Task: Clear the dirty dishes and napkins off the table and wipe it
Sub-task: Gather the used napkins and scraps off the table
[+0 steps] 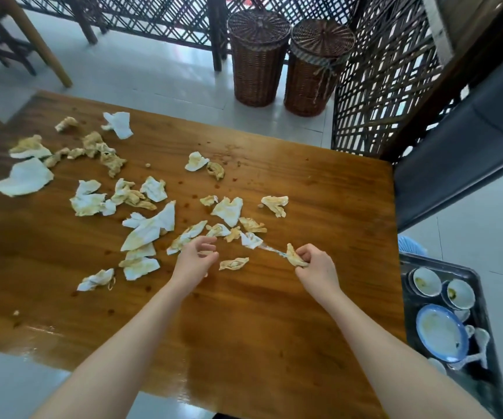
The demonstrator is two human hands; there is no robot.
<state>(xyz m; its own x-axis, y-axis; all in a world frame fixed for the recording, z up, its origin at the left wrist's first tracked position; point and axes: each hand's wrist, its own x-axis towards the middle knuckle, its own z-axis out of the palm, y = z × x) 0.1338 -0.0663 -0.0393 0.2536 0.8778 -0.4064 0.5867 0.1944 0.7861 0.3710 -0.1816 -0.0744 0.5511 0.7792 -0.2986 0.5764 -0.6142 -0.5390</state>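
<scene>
Crumpled, yellow-stained white paper napkins (141,234) lie scattered across the glossy brown wooden table (304,313); the right hand (313,267) pinches one wadded, stained napkin (294,257) in curled fingers; the left hand (194,258) hovers beside it, loosely curled and empty; soiled white ceramic bowls (427,281) sit in a dark metal tray (440,265) off the table's right edge.
</scene>
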